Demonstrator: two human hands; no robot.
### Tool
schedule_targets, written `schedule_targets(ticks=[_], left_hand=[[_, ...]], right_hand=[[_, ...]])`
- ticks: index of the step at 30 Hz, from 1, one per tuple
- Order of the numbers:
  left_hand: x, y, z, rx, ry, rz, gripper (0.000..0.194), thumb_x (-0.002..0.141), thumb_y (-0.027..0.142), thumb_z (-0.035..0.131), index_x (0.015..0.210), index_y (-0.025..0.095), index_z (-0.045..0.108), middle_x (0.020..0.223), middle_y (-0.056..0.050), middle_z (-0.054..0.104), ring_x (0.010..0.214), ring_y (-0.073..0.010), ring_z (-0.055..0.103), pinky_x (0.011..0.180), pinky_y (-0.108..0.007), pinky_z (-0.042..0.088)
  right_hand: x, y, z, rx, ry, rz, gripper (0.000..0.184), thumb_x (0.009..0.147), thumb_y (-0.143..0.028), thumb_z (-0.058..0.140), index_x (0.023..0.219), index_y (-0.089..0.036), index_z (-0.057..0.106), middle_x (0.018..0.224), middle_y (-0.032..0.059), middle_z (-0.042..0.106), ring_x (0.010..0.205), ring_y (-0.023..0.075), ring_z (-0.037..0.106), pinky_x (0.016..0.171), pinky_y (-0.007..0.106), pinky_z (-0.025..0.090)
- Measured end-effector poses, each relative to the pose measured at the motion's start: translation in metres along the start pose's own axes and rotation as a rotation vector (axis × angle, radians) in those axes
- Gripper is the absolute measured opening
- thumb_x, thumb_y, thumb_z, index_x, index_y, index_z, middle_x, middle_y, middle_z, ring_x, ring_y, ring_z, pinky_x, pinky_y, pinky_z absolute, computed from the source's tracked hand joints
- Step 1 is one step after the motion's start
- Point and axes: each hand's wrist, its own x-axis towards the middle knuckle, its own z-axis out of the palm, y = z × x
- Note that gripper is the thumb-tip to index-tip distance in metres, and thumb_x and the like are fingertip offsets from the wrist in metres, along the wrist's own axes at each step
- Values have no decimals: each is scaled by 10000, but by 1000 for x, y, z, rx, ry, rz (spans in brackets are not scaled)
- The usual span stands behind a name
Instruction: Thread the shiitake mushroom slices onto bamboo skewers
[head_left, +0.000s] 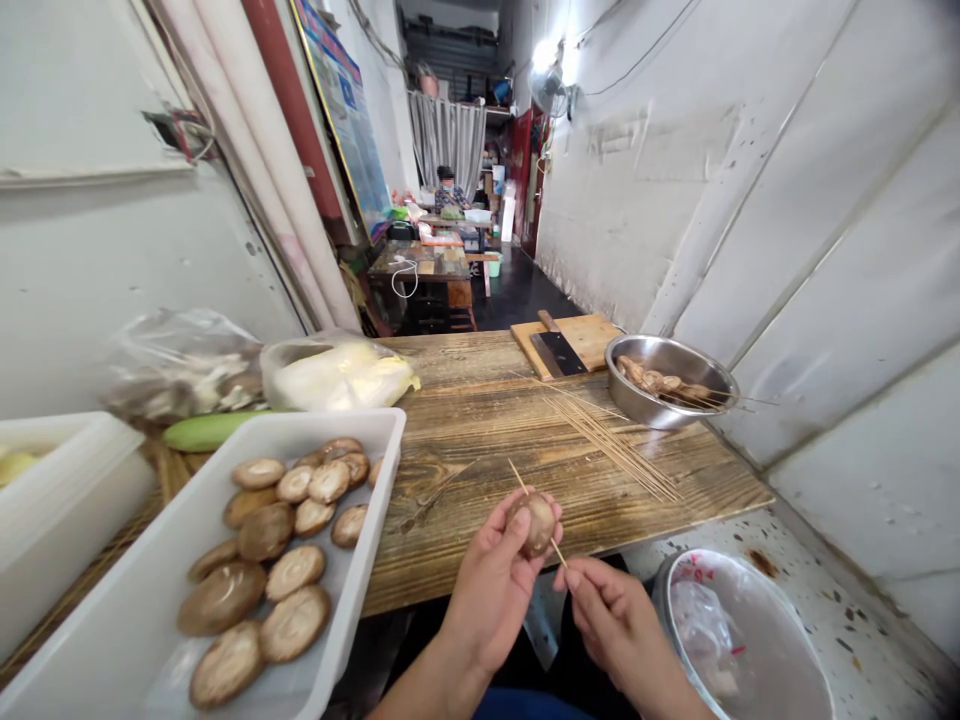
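Observation:
A brown mushroom (pixel 534 522) sits in my left hand (pixel 495 580), whose fingers and thumb close around it. My right hand (pixel 616 612) pinches the lower end of a thin wooden skewer (pixel 558 551). That skewer passes along or through the mushroom, and its tip sticks out on the far side; the cap and fingers hide the middle stretch. To the left stands a white plastic tray (pixel 396 470) with several loose mushrooms (pixel 294 625) in it, some cap up, some gills up. Several bare skewers (pixel 622 450) lie on the wooden table (pixel 435 470) beyond my hands.
A steel bowl (pixel 652 408) of skewered mushrooms stands at the right rear, beside a cleaver (pixel 557 354) on a cutting board (pixel 592 335). Bagged vegetables (pixel 341 372) and a long green vegetable (pixel 210 430) lie at left. A bin (pixel 750 620) stands at lower right.

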Motion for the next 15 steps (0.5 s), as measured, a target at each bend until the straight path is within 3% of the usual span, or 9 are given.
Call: schedule_targets(ticks=[5,9,12,15], left_hand=[[1,-3,-7,38,40,21,352,846,255,570,1178,156,508,1078,-122,629,1002,-213,606,951,-401,419],[-21,2,-15,210,62,82,553,840,336,574,1334,186,376,1230,-146,568,1112,-221,555,984,-394,390],[-50,33,-23,557,26,97,661,753,333,677,1345,220,406,1325,-133,514,1209,-230,487,1026,-366,354],[-69,92,-37,1093,120,221,504,768,352,637,1247,229,541,1264,-108,576,1136,-245,540,986,-377,390]], right_hand=[[11,6,2,-230,10,-129,324,933,-452,431,935,-159,571,559,-73,311,470,68,261,420,183,197],[13,18,0,-236,-4,-138,335,906,-475,468,969,-164,577,607,-44,391,517,89,337,462,198,284],[13,24,-10,-158,19,-65,401,868,-541,487,1017,-176,559,555,-59,370,468,95,343,419,197,290],[14,22,-20,-121,38,-6,460,819,-590,522,1036,-185,555,526,-59,386,435,101,370,381,193,304]])
